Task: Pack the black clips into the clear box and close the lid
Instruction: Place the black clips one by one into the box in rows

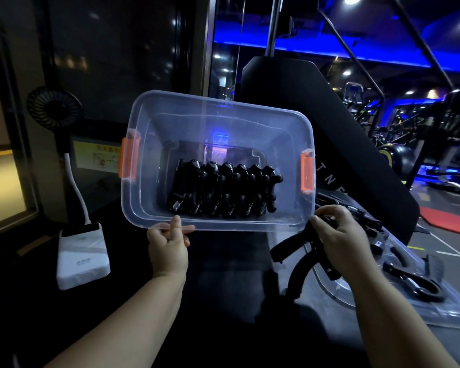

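Left hand (168, 248) grips clear box (154, 208) rim (tilted) | right hand (340, 235) holds black clip (298, 251)

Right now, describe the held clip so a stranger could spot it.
Find the clear box with orange latches. Below its right corner, the right hand grips one black clip. Unlike the packed row and loose ones, it alone is held.
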A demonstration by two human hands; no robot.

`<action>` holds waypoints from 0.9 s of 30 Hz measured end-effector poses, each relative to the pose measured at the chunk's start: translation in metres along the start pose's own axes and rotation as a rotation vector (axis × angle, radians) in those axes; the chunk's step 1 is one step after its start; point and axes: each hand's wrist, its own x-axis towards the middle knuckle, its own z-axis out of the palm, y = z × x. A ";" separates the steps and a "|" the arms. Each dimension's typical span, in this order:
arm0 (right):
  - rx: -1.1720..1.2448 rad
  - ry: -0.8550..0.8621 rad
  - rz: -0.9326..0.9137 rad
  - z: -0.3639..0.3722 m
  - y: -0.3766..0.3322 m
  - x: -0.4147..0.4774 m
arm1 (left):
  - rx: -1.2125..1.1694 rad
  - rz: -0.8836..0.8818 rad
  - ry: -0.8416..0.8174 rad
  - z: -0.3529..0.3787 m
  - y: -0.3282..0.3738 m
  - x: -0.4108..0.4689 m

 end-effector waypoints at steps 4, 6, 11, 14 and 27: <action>0.005 -0.082 0.037 0.007 -0.010 0.002 | 0.007 -0.001 -0.002 0.000 0.001 0.001; 0.027 -0.054 0.045 0.009 -0.009 0.001 | 0.003 0.001 -0.005 0.000 0.002 0.001; 0.096 0.059 -0.010 0.015 0.003 -0.010 | -0.018 0.012 -0.004 -0.001 0.001 0.000; 0.070 0.049 -0.064 0.016 0.012 -0.013 | -0.017 0.019 -0.010 0.000 0.001 0.000; -0.168 -0.107 -0.053 0.011 0.036 -0.026 | -0.034 0.007 -0.011 -0.001 0.000 0.001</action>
